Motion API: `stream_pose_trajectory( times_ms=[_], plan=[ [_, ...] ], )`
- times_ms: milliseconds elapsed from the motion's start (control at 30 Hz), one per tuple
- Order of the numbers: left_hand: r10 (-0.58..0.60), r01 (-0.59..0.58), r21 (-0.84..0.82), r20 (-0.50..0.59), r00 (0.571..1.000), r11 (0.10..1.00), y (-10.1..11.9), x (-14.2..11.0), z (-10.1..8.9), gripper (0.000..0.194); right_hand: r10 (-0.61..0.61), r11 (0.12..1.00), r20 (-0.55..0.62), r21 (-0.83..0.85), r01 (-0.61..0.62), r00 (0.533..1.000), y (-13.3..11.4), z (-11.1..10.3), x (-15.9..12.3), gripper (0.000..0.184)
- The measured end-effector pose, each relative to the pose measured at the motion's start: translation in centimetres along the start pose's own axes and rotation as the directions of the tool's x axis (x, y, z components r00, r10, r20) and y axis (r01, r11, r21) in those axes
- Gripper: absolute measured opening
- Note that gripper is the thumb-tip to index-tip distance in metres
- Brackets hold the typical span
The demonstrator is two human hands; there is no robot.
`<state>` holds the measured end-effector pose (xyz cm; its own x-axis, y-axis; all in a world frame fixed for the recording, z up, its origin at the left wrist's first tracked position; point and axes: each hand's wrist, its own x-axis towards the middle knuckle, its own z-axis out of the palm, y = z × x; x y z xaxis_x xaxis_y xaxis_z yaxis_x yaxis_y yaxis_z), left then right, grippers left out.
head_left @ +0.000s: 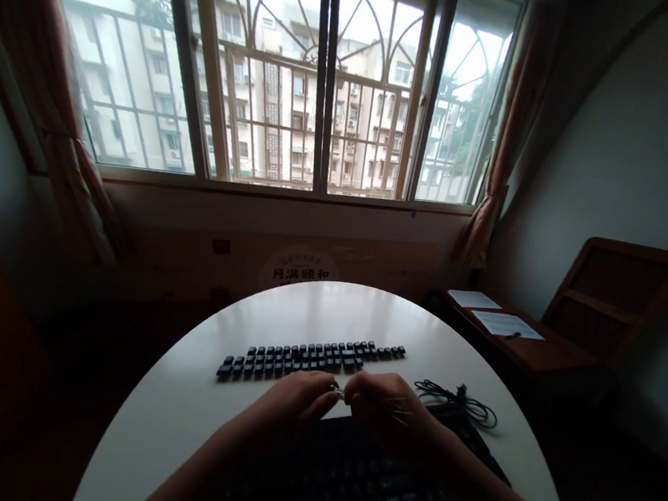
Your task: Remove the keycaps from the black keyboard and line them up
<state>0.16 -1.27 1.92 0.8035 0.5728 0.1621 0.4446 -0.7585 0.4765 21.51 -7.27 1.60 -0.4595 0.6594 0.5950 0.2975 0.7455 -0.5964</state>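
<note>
My left hand [308,396] and my right hand [385,405] meet over the far edge of a dark keyboard [386,482]. Pinched in the left fingers is a small dark piece [334,388] that looks like a keycap. A thin shiny metal bit [340,394] bridges the gap between both sets of fingertips. The right fingers are closed around a tool with thin wires [399,410] showing across the hand, probably a wire keycap puller; its handle is hidden. Just beyond the hands, loose black keycaps [298,357] lie in rows. My forearms cover part of the keyboard.
A coiled black cable [464,404] lies right of the keyboard on the round white table [171,409]. Beyond the table's right edge, a wooden chair [569,350] carries paper sheets [506,326] and a dark pen [513,336]. A barred window [325,121] stands behind.
</note>
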Motion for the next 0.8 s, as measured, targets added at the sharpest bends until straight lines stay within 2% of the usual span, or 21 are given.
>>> stream_pose_trajectory(
  times_ms=[167,267,467,600,700,800],
  plan=[
    [-0.022,0.018,-0.118,-0.030,0.999,0.993,0.3,0.0,0.1,0.044,-0.133,0.985,-0.006,-0.107,0.132,0.991,-1.5,-0.7,0.4,0.023],
    [-0.030,0.026,-0.165,-0.025,0.999,0.986,0.0,0.1,0.3,0.045,-0.199,0.965,-0.034,-0.180,0.190,0.979,-1.5,-0.8,0.6,0.024],
    [-0.042,0.038,-0.284,-0.009,0.999,0.958,-0.9,0.3,0.9,0.044,-0.252,0.911,-0.117,-0.363,0.195,0.961,0.1,-0.2,0.3,0.027],
    [-0.044,0.046,-0.325,0.012,0.999,0.945,-0.9,0.4,0.9,0.044,-0.289,0.882,-0.180,-0.432,0.189,0.940,0.0,0.2,0.3,0.040],
    [-0.053,0.057,-0.342,0.021,0.998,0.938,-0.8,0.4,0.8,0.042,-0.344,0.869,-0.242,-0.449,0.210,0.907,-0.4,0.2,0.4,0.049],
    [-0.065,0.067,-0.399,0.019,0.998,0.915,-0.8,0.4,0.8,0.042,-0.383,0.865,-0.305,-0.451,0.222,0.872,-0.4,0.1,0.5,0.041]
  ],
)
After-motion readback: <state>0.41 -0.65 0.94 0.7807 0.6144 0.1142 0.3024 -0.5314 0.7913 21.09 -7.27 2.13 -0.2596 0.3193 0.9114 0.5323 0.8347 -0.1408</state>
